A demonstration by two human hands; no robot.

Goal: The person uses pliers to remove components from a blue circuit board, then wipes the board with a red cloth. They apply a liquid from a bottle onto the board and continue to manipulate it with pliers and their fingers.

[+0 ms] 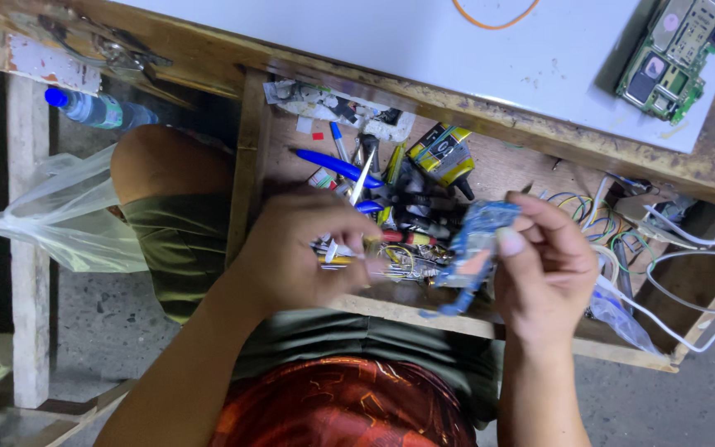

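Head view, looking down over an open drawer point(539, 327) under the desk point(490, 108).

Left hand point(295, 248): fingers curled together, pinching thin metal tweezers point(356, 199); tips point up toward the drawer's back. Hand sits over the drawer's left half, above the clutter.

Right hand point(544, 269): thumb and fingers closed on a small blue board point(473, 248), held tilted, just right of the left hand, over the drawer's front edge. Thumbnail lies against the board's right side. Board blurred; detail not readable. Cannot tell whether tweezers touch the board.

Drawer contents, behind and below the hands: blue pen point(337, 165) near the back left corner, yellow-black battery point(443, 153) at the back middle, dark tools and red-handled pieces in a heap at centre, coiled coloured wires point(602, 219) toward the right side, white cables point(688, 248) trailing over the right edge, clear plastic bag point(618, 319) at the front right corner.

Desk top: white sheet point(424, 41) covering most of it; green circuit board point(676, 54) near the right edge; orange rubber band point(494, 16) at the far edge, partly cut off.

Left of the drawer: bare knee point(163, 161), olive shorts point(179, 240), clear plastic bag point(64, 215) hanging off a wooden leg, bottle with blue cap point(93, 108) below the desk's left end. Red patterned shirt point(341, 410) at bottom centre.
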